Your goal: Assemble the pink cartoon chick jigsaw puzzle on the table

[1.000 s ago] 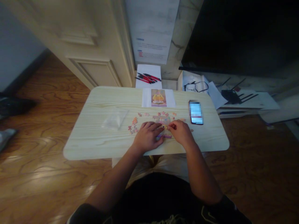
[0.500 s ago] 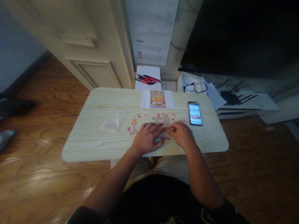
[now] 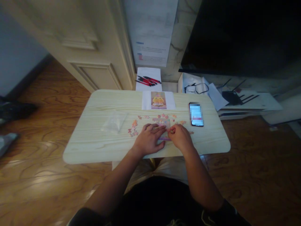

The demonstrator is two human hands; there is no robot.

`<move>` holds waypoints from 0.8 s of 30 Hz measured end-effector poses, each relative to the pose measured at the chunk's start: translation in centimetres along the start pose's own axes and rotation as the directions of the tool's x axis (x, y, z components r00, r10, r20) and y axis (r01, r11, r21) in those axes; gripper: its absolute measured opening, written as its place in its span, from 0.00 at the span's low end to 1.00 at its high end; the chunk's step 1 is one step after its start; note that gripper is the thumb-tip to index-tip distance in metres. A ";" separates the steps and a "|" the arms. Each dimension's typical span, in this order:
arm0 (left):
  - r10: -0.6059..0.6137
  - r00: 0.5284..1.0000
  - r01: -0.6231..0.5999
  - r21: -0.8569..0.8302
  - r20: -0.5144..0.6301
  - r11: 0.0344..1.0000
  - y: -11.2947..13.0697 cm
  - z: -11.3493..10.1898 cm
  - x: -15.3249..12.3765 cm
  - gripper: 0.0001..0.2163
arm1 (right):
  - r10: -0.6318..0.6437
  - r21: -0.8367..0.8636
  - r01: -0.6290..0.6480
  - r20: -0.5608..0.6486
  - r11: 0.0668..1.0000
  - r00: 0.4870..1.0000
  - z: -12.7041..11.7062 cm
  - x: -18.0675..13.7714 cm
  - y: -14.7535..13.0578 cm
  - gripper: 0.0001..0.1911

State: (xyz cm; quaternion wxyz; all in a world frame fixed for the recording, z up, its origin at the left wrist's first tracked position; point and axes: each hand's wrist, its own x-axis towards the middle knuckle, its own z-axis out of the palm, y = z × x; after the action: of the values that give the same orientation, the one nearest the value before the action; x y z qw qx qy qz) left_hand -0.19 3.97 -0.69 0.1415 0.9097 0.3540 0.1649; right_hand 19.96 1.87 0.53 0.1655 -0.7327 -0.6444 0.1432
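A partly joined jigsaw puzzle (image 3: pixel 167 121) with a purple lower edge lies near the front of the table. My left hand (image 3: pixel 150 138) rests flat across its left part, fingers stretched out to the right and hiding much of it. At the puzzle's right side, my right hand (image 3: pixel 181 135) pinches a small orange-toned puzzle piece, mostly covered by the fingertips. Loose puzzle pieces (image 3: pixel 134 124) are scattered to the left of the left hand. More puzzle pieces (image 3: pixel 163 115) lie beyond the puzzle, and a few others (image 3: pixel 182 122) sit beside the right hand.
A printed picture (image 3: pixel 158 100) of yellow figures lies at the table's (image 3: pixel 89 138) far edge. To the left is a clear plastic bag (image 3: pixel 115 121), to the right a lit phone (image 3: pixel 196 114). Red and black pens (image 3: pixel 148 80) lie on paper behind the table.
My right hand has shifted slightly left, its fingertips closer to the puzzle's edge. More loose pieces show to its right. My left hand stays nearly where it was.
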 end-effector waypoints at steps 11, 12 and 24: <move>0.043 0.999 -0.043 0.017 0.002 0.999 -0.2 -0.5 1.2 0.25 | -0.024 0.028 0.024 0.000 0.999 1.000 -0.1 0.1 0.1 0.02; 0.063 0.998 -0.063 0.024 0.006 0.998 -0.4 -0.6 1.5 0.24 | -0.038 0.019 0.038 0.007 0.999 0.999 -0.3 0.1 0.1 0.03; 0.138 0.987 -0.132 -0.078 0.076 0.988 -2.1 -0.5 2.6 0.25 | -0.438 0.008 0.443 0.178 0.896 0.881 -2.4 2.2 1.8 0.06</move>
State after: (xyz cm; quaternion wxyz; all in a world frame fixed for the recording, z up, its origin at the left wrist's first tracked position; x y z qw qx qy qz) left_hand 0.21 7.29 -0.50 0.1773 0.9318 0.2792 0.1496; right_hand 22.87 3.73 1.98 0.1241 -0.5543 -0.8082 0.1551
